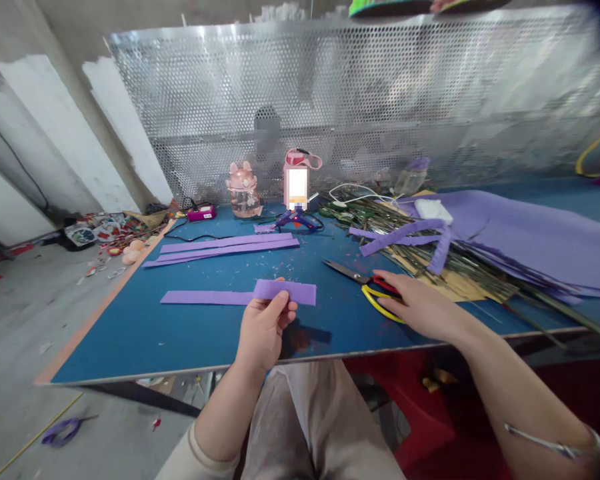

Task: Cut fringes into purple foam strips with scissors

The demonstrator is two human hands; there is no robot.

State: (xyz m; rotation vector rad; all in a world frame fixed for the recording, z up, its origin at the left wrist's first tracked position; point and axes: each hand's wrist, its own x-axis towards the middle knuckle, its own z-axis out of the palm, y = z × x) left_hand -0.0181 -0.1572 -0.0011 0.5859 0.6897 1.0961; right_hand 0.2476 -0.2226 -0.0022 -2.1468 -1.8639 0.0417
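My left hand point(266, 319) pinches a purple strip point(290, 292) between thumb and fingers, just above the table's front part. The strip's right end sticks out past the fingers; a longer purple length point(205, 297) runs left along the table from behind the hand. My right hand point(417, 305) is at the handles of a pair of scissors point(353, 272), with fingers on the red and yellow loops. The scissors' dark blades point to the upper left, low over the blue tabletop. Part of the red loop is hidden under the fingers.
More purple strips point(220, 250) lie on the left of the blue table point(145, 340). Behind stand a blue glue gun point(299, 220), a pink-lidded jar point(244, 193) and a pink bottle point(290, 177). Green stems point(460, 260), curled strips and a purple sheet point(520, 233) cover the right side.
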